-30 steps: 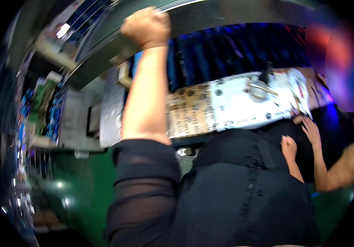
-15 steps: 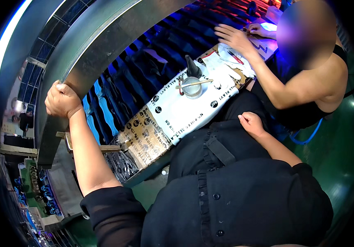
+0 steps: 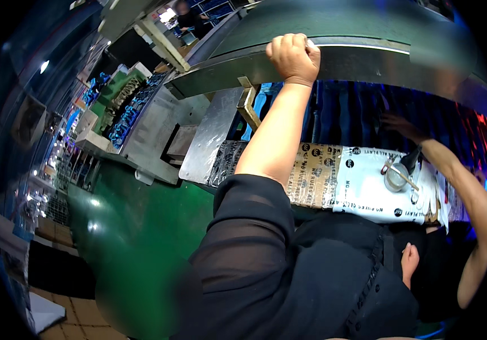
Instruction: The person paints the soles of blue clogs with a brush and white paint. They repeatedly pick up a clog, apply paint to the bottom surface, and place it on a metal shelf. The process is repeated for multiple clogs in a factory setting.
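My left hand [image 3: 294,58] is raised and closed over the top edge of a long dark metal panel [image 3: 362,67], its forearm crossing above the work ledge. Down at my lap, my right hand [image 3: 409,262] rests curled against my black clothing, with nothing visible in it. Between the two lies the ledge, covered with brown printed wrapping [image 3: 313,178] and a white printed sheet [image 3: 362,190]. On the sheet stand a clear cup [image 3: 395,180] with a wooden-handled stick across its rim and a dark cone-shaped bottle [image 3: 410,160].
Under the panel run rows of dark, blue-lit strips [image 3: 342,110]. A co-worker's bare arm [image 3: 461,175] reaches over them from the right. At left are a bracket [image 3: 248,107], a metal plate [image 3: 212,133], a bench with blue pieces [image 3: 127,124] and green floor [image 3: 147,226].
My view has swung left, bringing the bench and floor in. My left hand still grips the panel edge. The co-worker's hand has moved from beside the white sheet to over the dark strips.
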{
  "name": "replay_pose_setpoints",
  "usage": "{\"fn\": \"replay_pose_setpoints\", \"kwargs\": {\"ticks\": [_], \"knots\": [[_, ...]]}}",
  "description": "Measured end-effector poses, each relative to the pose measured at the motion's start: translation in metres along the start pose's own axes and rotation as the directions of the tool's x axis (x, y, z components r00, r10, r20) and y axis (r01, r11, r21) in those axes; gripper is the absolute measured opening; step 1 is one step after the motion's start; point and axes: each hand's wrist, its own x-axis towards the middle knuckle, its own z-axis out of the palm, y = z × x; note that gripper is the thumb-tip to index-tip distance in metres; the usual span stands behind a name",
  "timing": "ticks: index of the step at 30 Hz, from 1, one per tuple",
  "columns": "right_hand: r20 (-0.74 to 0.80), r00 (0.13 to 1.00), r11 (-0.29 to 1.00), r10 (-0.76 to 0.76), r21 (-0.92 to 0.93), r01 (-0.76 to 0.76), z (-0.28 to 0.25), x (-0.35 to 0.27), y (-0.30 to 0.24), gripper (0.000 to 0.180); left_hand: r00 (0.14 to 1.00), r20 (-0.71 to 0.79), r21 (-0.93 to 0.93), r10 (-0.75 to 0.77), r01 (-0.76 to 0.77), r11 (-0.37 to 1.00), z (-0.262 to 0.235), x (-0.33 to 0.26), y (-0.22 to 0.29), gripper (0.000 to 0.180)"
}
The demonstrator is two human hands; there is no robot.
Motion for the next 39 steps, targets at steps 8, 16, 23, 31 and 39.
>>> {"fn": "replay_pose_setpoints", "kwargs": {"ticks": [8,16,23,31,39], "knots": [[0.029,0.999,0.999,-0.037,0.012,0.037,-0.001,0.001,-0.005,0.038,0.999,-0.011,-0.005,-0.033,0.033,0.999,-0.006,0.0,-0.003,0.017],[-0.007,0.998,0.998,-0.067,-0.008,0.067,-0.001,0.0,-0.011,0.036,0.999,0.041,0.027,-0.002,0.001,1.0,-0.003,0.001,0.001,0.016],[0.005,0.999,0.999,0.032,-0.028,-0.032,-0.006,0.0,-0.03,0.035,0.998,0.056,0.03,-0.02,0.018,0.999,-0.012,0.001,0.0,0.02],[-0.048,0.999,0.999,-0.019,-0.047,0.017,-0.002,0.001,-0.038,0.034,0.997,0.071,0.052,-0.007,0.003,0.999,-0.016,0.0,0.0,0.023],[-0.094,0.996,0.998,-0.008,-0.057,0.002,-0.004,-0.001,-0.044,0.034,0.996,0.092,0.04,0.017,-0.021,0.999,-0.017,0.002,0.002,0.027]]}}
